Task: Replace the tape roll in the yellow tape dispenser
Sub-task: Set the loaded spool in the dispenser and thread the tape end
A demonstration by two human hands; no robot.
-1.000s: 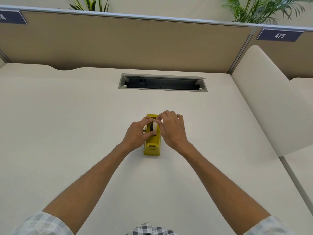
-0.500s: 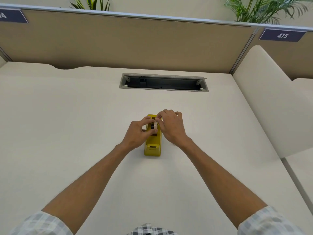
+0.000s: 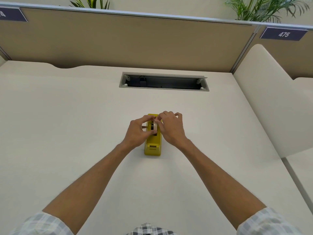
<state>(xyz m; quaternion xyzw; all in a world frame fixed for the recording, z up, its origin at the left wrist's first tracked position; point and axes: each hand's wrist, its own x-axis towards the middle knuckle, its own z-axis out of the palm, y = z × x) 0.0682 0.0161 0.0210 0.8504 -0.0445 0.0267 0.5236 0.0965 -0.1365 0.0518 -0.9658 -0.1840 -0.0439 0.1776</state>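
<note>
**Both hands on the tape roll**

Yellow tape dispenser [image 3: 152, 146] on the counter [image 3: 67, 133], nearer than the cable slot [image 3: 164, 81]. Left hand [image 3: 138, 132] and right hand [image 3: 171, 128] pinching the tape roll [image 3: 154, 125] from either side, seated in the dispenser's top.

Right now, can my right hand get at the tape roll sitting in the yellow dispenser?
Probably yes. The right hand is already at the tape roll in the dispenser, fingertips on its far side. The left hand pinches the roll from the other side, leaving the right side free.
</note>
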